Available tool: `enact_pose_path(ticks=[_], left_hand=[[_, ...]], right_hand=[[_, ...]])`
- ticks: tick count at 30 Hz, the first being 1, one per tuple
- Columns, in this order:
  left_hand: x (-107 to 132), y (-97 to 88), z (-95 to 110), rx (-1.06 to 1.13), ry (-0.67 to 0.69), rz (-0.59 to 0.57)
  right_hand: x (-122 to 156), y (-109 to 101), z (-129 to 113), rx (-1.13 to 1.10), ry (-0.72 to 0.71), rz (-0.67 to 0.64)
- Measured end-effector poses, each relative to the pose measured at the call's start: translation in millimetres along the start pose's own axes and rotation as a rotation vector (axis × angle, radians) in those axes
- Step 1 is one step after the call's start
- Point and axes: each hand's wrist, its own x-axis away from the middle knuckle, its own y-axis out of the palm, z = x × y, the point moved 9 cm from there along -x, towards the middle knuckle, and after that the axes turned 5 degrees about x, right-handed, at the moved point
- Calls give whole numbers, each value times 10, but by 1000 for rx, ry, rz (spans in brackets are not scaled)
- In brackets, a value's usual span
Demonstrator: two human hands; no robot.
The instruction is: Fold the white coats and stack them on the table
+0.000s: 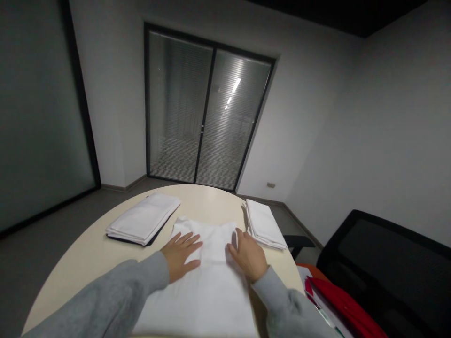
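A white cloth (207,286) lies spread in front of me on a round cream table (84,258). My left hand (180,254) rests flat on the cloth's left part, fingers stretched out and apart. My right hand (247,254) lies on the cloth's right edge, palm down with fingers loosely curled at the edge; nothing shows in it. Both arms wear grey sleeves.
A stack of folded white cloths (144,223) sits at the table's far left on something dark. A second folded white stack (263,227) lies at the far right. A black chair (384,263) and a red thing (341,303) stand to the right. Shuttered glass doors (204,112) are ahead.
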Motion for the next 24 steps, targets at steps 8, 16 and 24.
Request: enact_pose_path(ticks=[8, 16, 24], left_hand=[[-359, -581, -351, -36, -70, 275], [-146, -1340, -810, 155, -95, 544], [0, -1440, -697, 731, -124, 365]], right_hand=[[-662, 240, -95, -319, 64, 85], [-495, -92, -453, -866, -215, -176], [595, -704, -706, -944, -623, -337]])
